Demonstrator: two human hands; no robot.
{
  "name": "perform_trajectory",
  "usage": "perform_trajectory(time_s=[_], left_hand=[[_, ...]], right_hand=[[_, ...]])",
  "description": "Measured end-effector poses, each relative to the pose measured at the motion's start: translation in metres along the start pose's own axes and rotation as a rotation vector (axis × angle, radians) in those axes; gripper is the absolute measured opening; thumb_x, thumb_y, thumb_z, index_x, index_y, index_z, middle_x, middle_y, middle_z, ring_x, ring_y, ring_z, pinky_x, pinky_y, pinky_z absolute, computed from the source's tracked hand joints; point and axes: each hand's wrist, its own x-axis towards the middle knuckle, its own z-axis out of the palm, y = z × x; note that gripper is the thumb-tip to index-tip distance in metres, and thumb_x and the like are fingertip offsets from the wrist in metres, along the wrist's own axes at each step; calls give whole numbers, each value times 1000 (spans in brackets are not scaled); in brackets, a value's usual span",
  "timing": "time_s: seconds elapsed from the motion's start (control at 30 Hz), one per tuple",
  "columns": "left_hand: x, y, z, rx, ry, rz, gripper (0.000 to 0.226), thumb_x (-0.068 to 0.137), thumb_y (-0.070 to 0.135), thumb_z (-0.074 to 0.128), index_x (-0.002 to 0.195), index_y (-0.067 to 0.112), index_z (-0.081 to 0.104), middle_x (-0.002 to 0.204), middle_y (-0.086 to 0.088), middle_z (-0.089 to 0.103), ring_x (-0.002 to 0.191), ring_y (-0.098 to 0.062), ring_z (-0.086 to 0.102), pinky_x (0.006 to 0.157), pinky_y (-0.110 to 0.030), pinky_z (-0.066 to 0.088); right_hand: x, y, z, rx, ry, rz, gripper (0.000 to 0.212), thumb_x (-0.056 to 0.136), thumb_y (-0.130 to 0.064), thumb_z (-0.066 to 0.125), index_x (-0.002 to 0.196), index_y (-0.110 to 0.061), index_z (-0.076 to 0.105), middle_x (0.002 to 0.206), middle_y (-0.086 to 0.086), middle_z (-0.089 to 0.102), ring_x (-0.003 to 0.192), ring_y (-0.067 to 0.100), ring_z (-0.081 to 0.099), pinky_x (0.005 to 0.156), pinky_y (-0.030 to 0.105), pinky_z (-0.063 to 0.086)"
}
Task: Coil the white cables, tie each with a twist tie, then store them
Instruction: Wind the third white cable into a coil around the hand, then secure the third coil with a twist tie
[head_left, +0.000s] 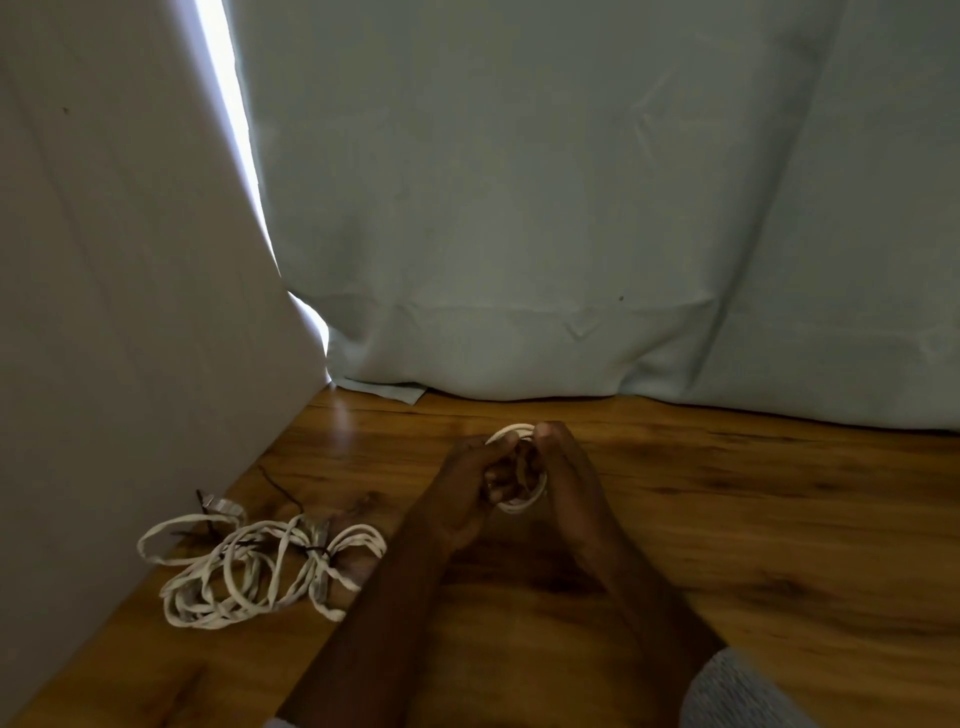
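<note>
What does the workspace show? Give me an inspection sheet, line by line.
Surface: wooden table, bare on the right side.
Job's things: small white coil held up between both hands; dark twist tie on the pile.
Clutter: nothing seen.
Hands: left hand and right hand both grip the coil.
Cables: loose white cable pile at the table's left edge.
Surroundings: pale curtain behind, white panel at left.
</note>
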Motion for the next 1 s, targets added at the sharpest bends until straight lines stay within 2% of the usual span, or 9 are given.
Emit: perform_trajectory(time_s=[0.07,0.17,0.27,0.37,0.47,0.6,0.7,0.83,1.0], left_hand=[[-7,4,8,104,154,54,45,95,43,53,63,15,70,50,1,57,41,-9,51,49,-23,40],[-19,15,8,180,393,125,70,84,68,50,80,2,72,78,-21,72,70,-29,72,66,-39,56],[-35,36,-9,158,597,190,51,100,36,53,52,34,73,73,-17,68,67,-25,65,70,-39,52],[-51,59,-44,197,747,246,39,93,19,59,56,17,71,68,-12,66,68,-27,63,67,-39,48],[-69,92,-84,197,866,323,29,85,21,62,60,11,70,61,-9,63,58,-22,59,61,-36,46],[-84,134,-117,147,933,386,41,90,20,58,51,12,51,41,0,36,32,-14,32,47,-25,36],[-90,146,-135,247,987,390,39,92,20,58,56,9,51,40,2,35,29,-12,33,42,-23,37],[-91,147,-149,278,1049,386,39,93,19,60,56,9,51,41,2,37,27,-11,37,39,-20,35],[-86,142,-152,297,1053,377,41,93,20,61,53,10,54,39,2,41,30,-11,41,44,-24,39]], right_hand=[[-3,-6,9,-45,-11,-43,32,109,-36,35,99,-18,60,88,12,66,77,26,63,68,38,51],[-5,-16,25,-77,-62,-91,32,109,-35,33,97,-19,58,86,6,66,78,25,64,64,36,51],[-3,-25,46,-17,-222,-85,30,108,-34,39,98,-17,62,89,3,68,82,24,66,69,39,53],[5,-35,78,54,-307,-7,38,106,-38,40,106,-13,69,100,8,72,91,23,69,78,38,54],[22,-41,118,4,-219,6,33,106,-32,45,89,-20,72,86,0,74,75,8,67,69,28,52],[47,-41,162,-348,-322,-141,17,90,-18,65,77,-21,76,78,-4,74,78,14,69,79,34,55],[48,-41,190,-563,-495,-77,10,85,-21,71,77,-20,77,82,-6,72,85,12,66,84,31,53],[36,-41,214,-771,-634,-81,29,88,-33,72,109,-14,70,107,2,69,92,15,63,78,31,53],[23,-44,233,-912,-598,-91,28,98,-16,60,124,-6,60,126,12,62,115,26,61,98,36,51]])
